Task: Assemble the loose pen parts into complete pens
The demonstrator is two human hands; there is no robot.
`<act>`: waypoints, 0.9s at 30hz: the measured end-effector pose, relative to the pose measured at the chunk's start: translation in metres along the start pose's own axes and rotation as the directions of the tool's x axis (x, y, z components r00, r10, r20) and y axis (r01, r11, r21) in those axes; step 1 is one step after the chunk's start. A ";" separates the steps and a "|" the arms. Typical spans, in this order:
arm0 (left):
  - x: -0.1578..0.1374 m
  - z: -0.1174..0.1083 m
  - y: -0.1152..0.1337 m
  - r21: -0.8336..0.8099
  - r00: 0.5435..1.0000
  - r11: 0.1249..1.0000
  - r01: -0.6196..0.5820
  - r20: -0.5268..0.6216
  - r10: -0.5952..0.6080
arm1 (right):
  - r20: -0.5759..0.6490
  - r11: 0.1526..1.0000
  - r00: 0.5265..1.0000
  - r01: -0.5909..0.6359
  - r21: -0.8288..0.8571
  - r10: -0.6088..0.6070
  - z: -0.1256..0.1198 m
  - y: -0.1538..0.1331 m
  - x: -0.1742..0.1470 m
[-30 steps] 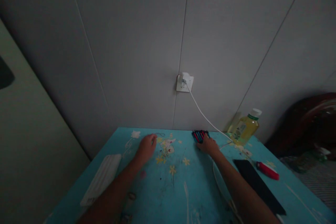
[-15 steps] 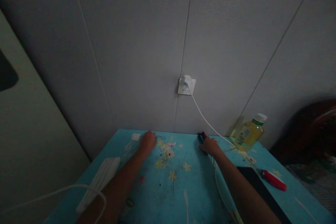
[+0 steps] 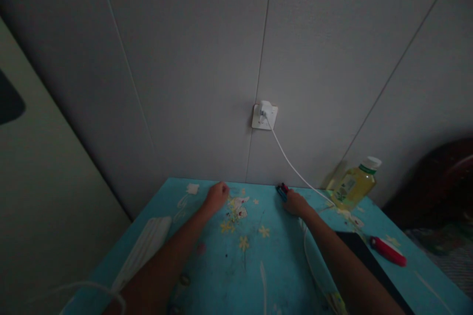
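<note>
My left hand (image 3: pixel 216 198) is near the table's back edge, its fingers curled closed. What they hold, if anything, is hidden; a thin, faint loop shows just to its right. My right hand (image 3: pixel 295 203) is closed at the near end of a small bundle of what look like pens (image 3: pixel 283 192), with blue, red and dark parts showing beyond the fingers. Both hands are low over the blue flowered tabletop (image 3: pixel 251 261). To the left of my left hand lies a small white square charger-like piece (image 3: pixel 192 188) with a white cord.
A tilted-looking bottle of yellow liquid (image 3: pixel 353 187) stands at back right. Nearby are a red-handled tool (image 3: pixel 388 251) and a dark flat panel (image 3: pixel 354 246). A white power strip (image 3: pixel 148 243) lies left. From the wall socket (image 3: pixel 264 116), a white cable (image 3: pixel 290 160) runs down to the table.
My left hand has moved slightly right, away from the white piece, and the dark loop beside it shows less. My right hand stays at the pens, whose angle has shifted a little.
</note>
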State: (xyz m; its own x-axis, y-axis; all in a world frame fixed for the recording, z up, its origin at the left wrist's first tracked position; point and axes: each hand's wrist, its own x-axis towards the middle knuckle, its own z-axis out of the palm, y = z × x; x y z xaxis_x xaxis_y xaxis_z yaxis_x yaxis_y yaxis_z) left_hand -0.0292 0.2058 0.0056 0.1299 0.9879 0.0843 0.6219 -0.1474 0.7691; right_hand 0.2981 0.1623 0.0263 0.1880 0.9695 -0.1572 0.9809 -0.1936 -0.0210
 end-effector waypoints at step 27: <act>-0.149 0.004 0.103 -0.898 0.952 0.316 0.305 0.289 -0.097 | -0.107 0.364 0.961 0.198 0.910 -0.255 -0.039 -0.033 -0.156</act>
State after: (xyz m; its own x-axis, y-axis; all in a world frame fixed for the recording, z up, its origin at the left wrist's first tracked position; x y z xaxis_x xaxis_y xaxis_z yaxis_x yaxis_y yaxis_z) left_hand 0.0186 0.0428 0.0691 0.2869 0.9414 -0.1772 -0.4575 0.2972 0.8381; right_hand 0.2387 0.0235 0.0896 -0.0639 0.9971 -0.0404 0.3480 -0.0157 -0.9374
